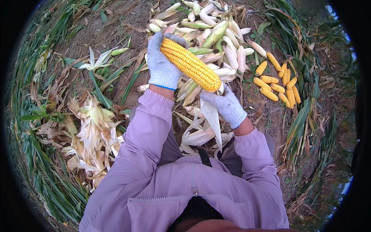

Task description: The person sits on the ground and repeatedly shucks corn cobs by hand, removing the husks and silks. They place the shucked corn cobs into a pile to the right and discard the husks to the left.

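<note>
A large yellow ear of corn (pixel 189 64), its kernels bare, slants across the middle of the view. My left hand (pixel 165 59), in a grey-white knitted glove, is closed around its upper left end. At its lower right end is my right hand (pixel 224 103), gloved too, gripping the base and the pale husk (pixel 212 119) that hangs down from it. Behind the ear lies a heap of unhusked ears of corn (pixel 214 34). Several bare yellow ears of corn (pixel 269 79) rest on the soil to the right.
Stripped husks (pixel 94 136) are piled at the left, and more husks (pixel 200 136) lie between my legs. A loose open husk (pixel 97 61) is at the upper left. Cut green corn stalks and leaves (pixel 301 119) line both sides of the bare soil.
</note>
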A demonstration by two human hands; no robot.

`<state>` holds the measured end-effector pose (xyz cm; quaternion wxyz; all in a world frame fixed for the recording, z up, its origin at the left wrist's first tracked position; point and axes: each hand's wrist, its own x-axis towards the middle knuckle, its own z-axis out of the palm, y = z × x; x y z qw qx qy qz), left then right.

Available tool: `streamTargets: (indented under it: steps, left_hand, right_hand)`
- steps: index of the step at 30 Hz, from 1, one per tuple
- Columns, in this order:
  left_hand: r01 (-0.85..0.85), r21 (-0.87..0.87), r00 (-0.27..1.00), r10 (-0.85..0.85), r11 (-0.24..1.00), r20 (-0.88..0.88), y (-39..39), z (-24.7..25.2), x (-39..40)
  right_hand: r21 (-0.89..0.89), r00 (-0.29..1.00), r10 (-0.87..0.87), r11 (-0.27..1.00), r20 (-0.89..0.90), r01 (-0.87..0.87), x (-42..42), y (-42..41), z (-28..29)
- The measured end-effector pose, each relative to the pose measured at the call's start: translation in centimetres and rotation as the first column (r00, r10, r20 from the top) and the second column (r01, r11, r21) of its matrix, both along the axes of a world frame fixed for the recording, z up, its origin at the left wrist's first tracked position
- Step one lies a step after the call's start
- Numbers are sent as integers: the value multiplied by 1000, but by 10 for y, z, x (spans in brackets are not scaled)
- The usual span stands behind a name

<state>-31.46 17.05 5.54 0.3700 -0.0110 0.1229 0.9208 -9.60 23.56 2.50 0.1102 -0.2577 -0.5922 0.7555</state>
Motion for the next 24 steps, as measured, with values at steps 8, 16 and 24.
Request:
streamTargets:
  steps: [8, 16, 24]
  left_hand:
    - [-69, -243, 961, -1, 968, -277, 2, 6, 38]
    - [121, -600, 601, -540, 791, -590, -13, 10, 52]
    - [299, -28, 936, -298, 954, -189, -21, 4, 11]
  right_hand:
    - [693, 985, 40, 706, 167, -146, 12, -2, -1]
    - [775, 760, 226, 33, 610, -631, 13, -37, -22]
    - [794, 936, 338, 540, 101, -281, 14, -26, 0]
